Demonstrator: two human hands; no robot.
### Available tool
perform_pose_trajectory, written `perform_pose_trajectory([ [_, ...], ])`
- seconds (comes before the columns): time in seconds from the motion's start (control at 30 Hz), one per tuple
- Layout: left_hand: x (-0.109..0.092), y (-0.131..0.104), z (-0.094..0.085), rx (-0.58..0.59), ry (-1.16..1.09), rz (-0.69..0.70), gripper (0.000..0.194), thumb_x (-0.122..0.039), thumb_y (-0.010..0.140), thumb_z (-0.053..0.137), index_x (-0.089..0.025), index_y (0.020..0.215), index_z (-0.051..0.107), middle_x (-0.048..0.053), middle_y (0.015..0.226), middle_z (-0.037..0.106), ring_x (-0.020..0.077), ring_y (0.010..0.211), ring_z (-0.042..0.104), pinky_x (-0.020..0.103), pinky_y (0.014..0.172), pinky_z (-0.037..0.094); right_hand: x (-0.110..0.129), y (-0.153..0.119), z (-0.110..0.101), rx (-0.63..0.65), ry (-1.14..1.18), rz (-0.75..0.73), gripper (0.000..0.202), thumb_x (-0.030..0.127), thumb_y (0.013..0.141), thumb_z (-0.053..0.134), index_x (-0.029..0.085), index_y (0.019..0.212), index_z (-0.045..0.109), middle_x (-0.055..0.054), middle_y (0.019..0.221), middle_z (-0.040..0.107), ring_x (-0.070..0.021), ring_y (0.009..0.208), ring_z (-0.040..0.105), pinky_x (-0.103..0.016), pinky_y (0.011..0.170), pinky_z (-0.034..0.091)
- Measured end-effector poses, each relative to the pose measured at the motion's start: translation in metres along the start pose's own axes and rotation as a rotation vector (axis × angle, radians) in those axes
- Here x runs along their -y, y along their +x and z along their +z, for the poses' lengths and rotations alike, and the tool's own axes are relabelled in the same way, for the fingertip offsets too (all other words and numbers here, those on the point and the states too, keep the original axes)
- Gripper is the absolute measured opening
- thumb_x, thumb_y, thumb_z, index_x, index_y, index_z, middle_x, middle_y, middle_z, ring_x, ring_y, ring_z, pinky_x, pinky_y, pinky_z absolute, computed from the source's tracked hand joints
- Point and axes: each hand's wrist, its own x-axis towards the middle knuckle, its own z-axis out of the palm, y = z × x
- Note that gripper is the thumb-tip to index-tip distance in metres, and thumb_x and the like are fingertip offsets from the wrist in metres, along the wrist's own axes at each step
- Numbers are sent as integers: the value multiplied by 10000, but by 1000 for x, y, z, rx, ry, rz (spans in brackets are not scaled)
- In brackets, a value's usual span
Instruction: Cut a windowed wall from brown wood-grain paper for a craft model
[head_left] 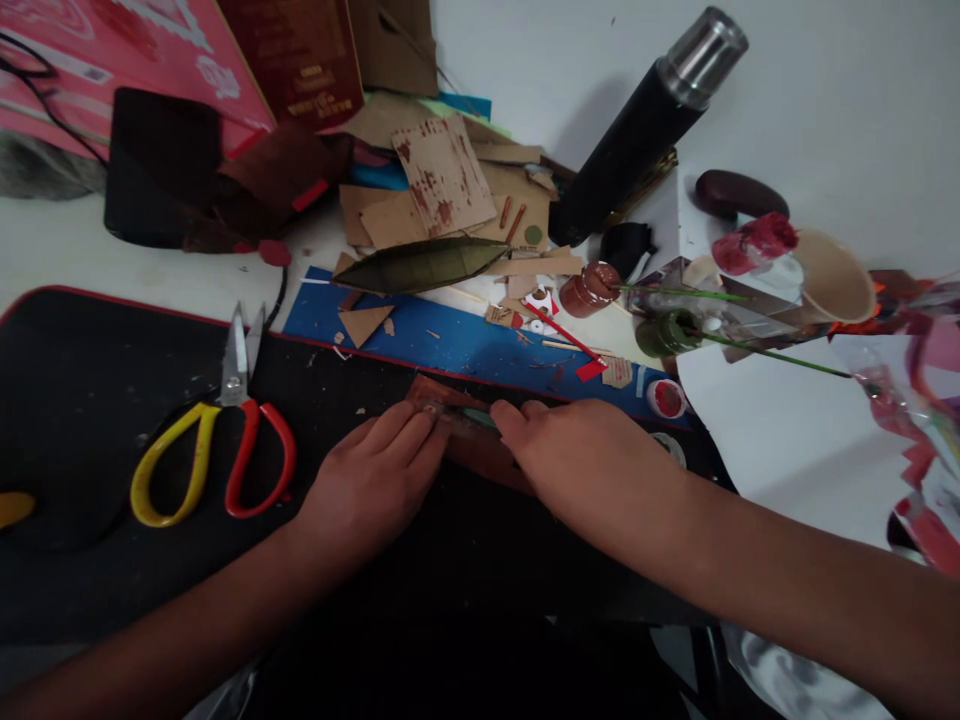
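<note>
at center, two bare hands, near each other: the left hand [375, 465] rests bunched fingers on a brown strip [487, 455], pinch unclear; the right hand [592, 460] grips a thin greenish object [480, 416] over it. scissors [235, 380] lie left.

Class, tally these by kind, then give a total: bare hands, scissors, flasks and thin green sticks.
Bare hands, left hand and right hand: 2
Red-and-yellow-handled metal scissors: 1
Black cylindrical flask with silver cap: 1
Thin green sticks: 2
Total: 6

The right grip [577, 450] partly hides a green item [480, 417].
</note>
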Motion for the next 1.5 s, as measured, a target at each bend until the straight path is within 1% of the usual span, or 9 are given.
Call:
perform_pose_trajectory([
  [0.17,1,0,0,6,-12,-2,288,-108,970,555,-111,1215,706,128,1122,761,287,1057,698,395,823,618,-1,-1,0,-5,8,10,321,33,908,575,124,1210,631,-93,859,745,-237,680,733,-326,473,277],
  [0.37,1,0,0,9,-26,-9,313,-102,968,552,-122,1244,700,127,1145,759,287,1082,696,395,834,618,-1,-3,1,-10,18,23,300,46,908,584,129,1191,642,-88,847,741,-220,678,727,-323,473,262],
  [0.57,0,-1,1,-2,-23,-6,293,-92,956,576,-83,1222,697,141,1151,757,301,1097,686,410,864,615,1,-4,1,32,31,42,367,23,908,560,123,1253,633,-98,864,739,-216,669,709,-314,473,242],
  [0.77,0,-2,2,5,-40,-21,305,-96,957,569,-120,1232,698,133,1146,751,293,1086,682,404,852,607,1,-4,-1,25,21,52,279,40,920,564,138,1169,644,-90,833,733,-214,641,694,-309,472,254],
  [0.97,0,-1,2,-1,-13,-9,291,-100,959,573,-88,1223,696,136,1141,752,289,1066,684,393,833,605,0,-6,0,24,10,46,294,50,916,569,134,1186,649,-94,834,736,-207,629,678,-317,474,279],
  [1.2,0,0,2,-9,-17,-6,292,-101,955,575,-79,1218,699,138,1118,752,292,1054,677,391,818,600,3,-2,-1,54,11,65,354,25,918,541,134,1240,638,-99,860,739,-216,652,704,-317,475,231],
  [1.33,0,0,1,-5,-21,-9,293,-101,960,554,-103,1211,706,140,1119,744,292,1058,676,392,823,604,-1,-2,4,-12,25,51,265,80,951,560,145,1192,647,-95,886,753,-218,669,707,-324,491,240],
  [1.4,0,0,1,-3,-20,-8,293,-104,959,552,-95,1209,705,143,1115,743,293,1052,677,393,815,609,-7,-5,7,-53,34,41,206,122,983,553,165,1158,651,-86,914,763,-216,689,709,-326,509,262],
  [1.5,-1,0,1,-7,-12,-4,283,-104,954,564,-78,1197,706,144,1119,747,296,1033,680,399,808,616,-14,-10,8,-100,43,40,188,148,998,550,181,1155,647,-64,902,756,-216,694,703,-331,530,286],
])
